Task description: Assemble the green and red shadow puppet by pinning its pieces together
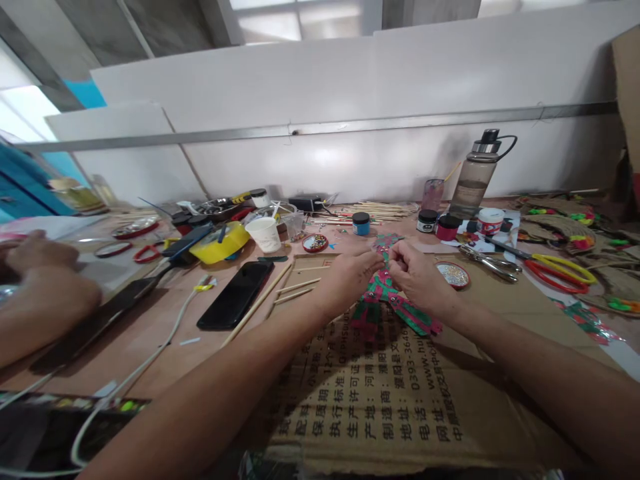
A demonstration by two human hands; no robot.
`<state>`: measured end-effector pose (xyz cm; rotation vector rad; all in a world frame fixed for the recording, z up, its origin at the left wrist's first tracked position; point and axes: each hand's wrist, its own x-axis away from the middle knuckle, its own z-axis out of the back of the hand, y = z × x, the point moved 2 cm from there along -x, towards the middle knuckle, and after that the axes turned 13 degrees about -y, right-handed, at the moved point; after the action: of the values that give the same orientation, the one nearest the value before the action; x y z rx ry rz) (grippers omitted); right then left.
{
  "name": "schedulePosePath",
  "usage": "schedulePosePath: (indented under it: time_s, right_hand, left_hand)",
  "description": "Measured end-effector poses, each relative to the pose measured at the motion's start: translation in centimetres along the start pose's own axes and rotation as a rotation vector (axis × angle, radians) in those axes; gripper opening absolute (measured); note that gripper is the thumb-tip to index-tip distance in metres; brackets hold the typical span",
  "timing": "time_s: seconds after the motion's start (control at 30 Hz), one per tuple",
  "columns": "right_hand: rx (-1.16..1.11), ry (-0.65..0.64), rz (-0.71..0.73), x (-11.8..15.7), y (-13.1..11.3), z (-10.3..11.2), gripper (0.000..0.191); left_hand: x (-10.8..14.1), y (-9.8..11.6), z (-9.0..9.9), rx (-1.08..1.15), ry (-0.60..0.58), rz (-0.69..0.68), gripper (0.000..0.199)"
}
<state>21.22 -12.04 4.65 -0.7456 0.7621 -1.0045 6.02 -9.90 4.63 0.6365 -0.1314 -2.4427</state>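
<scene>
On the cardboard sheet (370, 400) lies a pink and green painted cut-out (383, 285) with small shiny dots on it. Over its upper part my left hand (350, 283) is closed, thumb and fingers pinched together. Close beside it, my right hand (419, 277) is also pinched, the fingertips of both hands nearly meeting. Anything between the fingers is too small or hidden to name. A shallow red-rimmed lid of small beads (453, 275) sits just right of my right hand. Another lid with coloured beads (315, 243) stands beyond my left hand.
Left are a black phone (235, 295), wooden sticks (295, 290), a white cup (265, 235) and yellow tape (220, 244). Right stand paint jars (449, 227), a bottle (474, 177), pliers (490, 263) and scissors (557, 272). Another person's hands (45, 280) are at far left.
</scene>
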Motion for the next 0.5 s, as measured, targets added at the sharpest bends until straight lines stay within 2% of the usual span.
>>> schedulePosePath:
  time_s: [0.23,0.5]
  right_hand:
    - [-0.213,-0.036,-0.057,0.0,0.4,-0.7,0.007]
    - [0.022,0.02,-0.02,-0.4,1.2,-0.1,0.004]
  left_hand:
    - [0.0,-0.2,-0.3,-0.063,0.018,-0.035,0.023]
    - [-0.7,-0.7,-0.5,0.051,-0.035,0.012,0.024]
